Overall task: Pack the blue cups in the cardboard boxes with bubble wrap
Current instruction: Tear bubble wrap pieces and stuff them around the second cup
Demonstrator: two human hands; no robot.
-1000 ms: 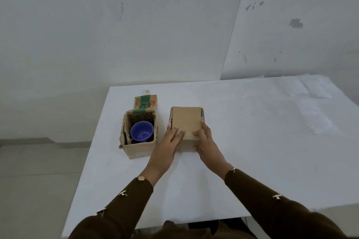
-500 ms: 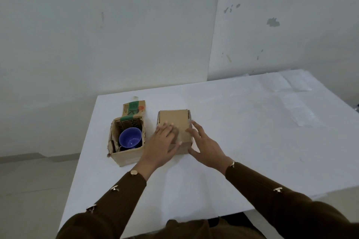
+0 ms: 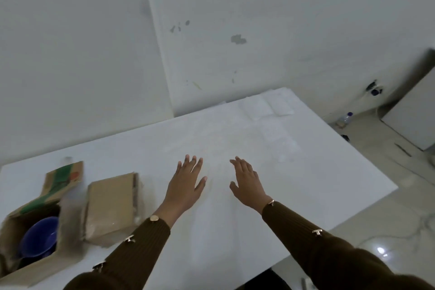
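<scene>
Change noted: the closed box (image 3: pixel 110 205), pressed under both palms a second ago, is now let go. Both hands are carried off it to the right, over bare table (image 3: pixel 235 242) (the view is swung right with them). The box is left shut at the near left, lid flat, so that one is judged packed.

Pose, nearest first. Both brown sleeves (image 3: pixel 131 249) are stretched forward from the bottom edge. The left hand (image 3: pixel 186 186) is held palm down, fingers straight and close together, thumb out to the side; nothing is held. The right hand (image 3: pixel 247 183) is held likewise, palm down, fingers straight, empty. The two are set side by side with a gap between them, right of the closed box and apart from it. Whether the palms touch the table or hover just over it cannot be told.

At the near left corner the open box (image 3: pixel 35 273) is seen with its printed flap raised. One blue cup (image 3: pixel 38 236) is lying inside it, mouth turned up. Padding round that cup cannot be made out (blur). This box is judged not yet finished: it is unclosed.

Farther off, by the far edge of the table, flat clear sheets of bubble wrap (image 3: pixel 266 106) are laid, well apart from both hands. A reach for them is judged the likely next step.
</scene>
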